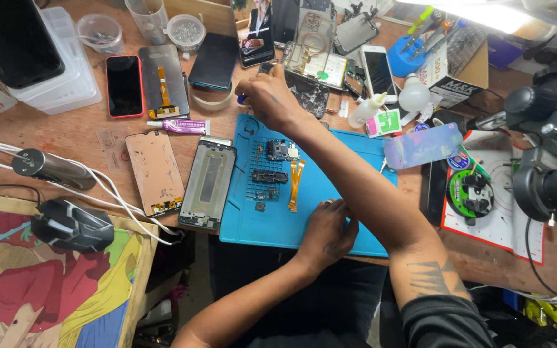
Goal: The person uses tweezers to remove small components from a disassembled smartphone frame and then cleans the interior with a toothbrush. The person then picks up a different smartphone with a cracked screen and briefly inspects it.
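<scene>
- The left hand (325, 233) rests at the lower centre of the frame on the near edge of the blue rectangular silicone work mat (330, 193), fingers curled down onto it; whether anything small sits under the fingertips cannot be told.
- On the mat, just left of that hand, lie small dark circuit boards (270, 176) and an orange flex ribbon cable (296, 183).
- Left of the mat, a grey phone mid-frame (209, 185) lies flat on the wooden bench (85, 132), with a copper-backed screen panel (156, 171) beside it.
- In the lower left, a black computer mouse (72, 225) sits on a colourful cartoon-print pad (46, 283), with white cables (107, 193) running across the bench above it.
- The right arm crosses over the mat towards the upper centre, where the right hand (272, 98) is closed in a pinching grasp around a small blue-tipped tool (242, 99), held next to a black phone with a cracked back (307, 90).
- To the right, a pale iridescent phone back cover (423, 145) lies just beyond the mat's far corner, and a black microscope (552, 151) stands at the right edge.
- Further back on the left are a red-framed phone (124, 86), a small purple-and-white glue tube (179, 126) and a clear plastic storage box (66, 71).
- At the top, a white phone (378, 73) and a blue round tool holder (408, 57) stand among scattered parts.
</scene>
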